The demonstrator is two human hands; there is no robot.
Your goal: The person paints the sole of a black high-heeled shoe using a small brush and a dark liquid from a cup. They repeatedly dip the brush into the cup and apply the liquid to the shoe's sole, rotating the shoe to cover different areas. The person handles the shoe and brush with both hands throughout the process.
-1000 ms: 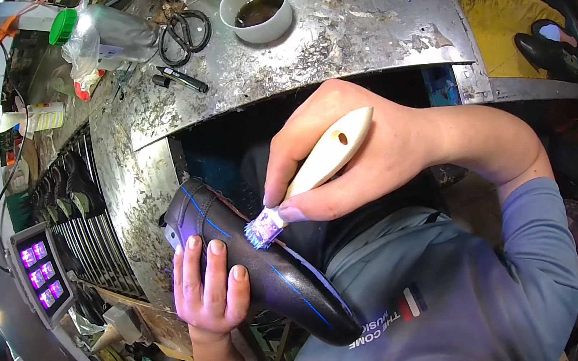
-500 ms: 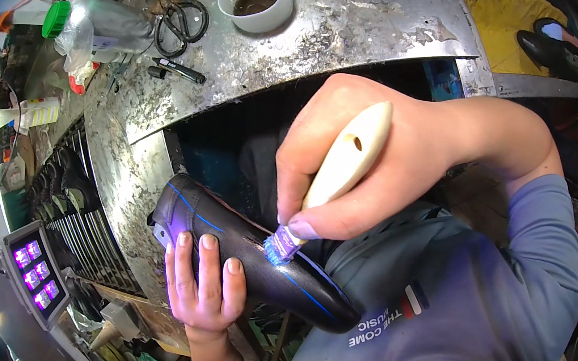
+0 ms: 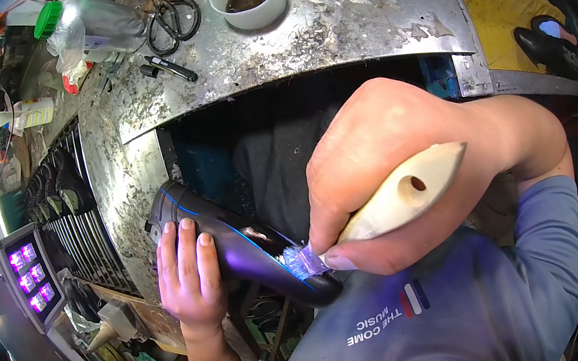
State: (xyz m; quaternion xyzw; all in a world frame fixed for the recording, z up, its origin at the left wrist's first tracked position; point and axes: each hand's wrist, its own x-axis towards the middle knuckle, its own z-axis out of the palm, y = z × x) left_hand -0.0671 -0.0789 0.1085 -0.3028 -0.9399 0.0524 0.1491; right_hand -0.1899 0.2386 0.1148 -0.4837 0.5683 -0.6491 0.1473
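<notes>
A black shoe [image 3: 243,248] lies slanted in front of my body, toe toward my shirt, with a bright blue line running along its side. My left hand [image 3: 191,277] grips it near the heel end, fingers laid over the side and the thumb hidden. Pinched in my right hand [image 3: 387,120] is a brush [image 3: 391,203] with a pale handle that has a hole through it. Its bluish-lit bristles touch the shoe along the blue line, toward the toe. A shiny, wet-looking patch shows on the shoe just above the bristles.
Beyond my hands is a stained metal bench with a white bowl [image 3: 249,7] of dark liquid, black-handled scissors [image 3: 174,26], a marker [image 3: 172,69] and a green-capped bottle [image 3: 97,27]. A lit purple lamp panel [image 3: 31,276] stands left, near racked black shoes [image 3: 67,184]. More footwear [image 3: 547,48] sits far right.
The brush has moved along the shoe toward the toe, and my right hand has turned, tipping the handle to the right. The shoe has rolled, with my left hand still on it.
</notes>
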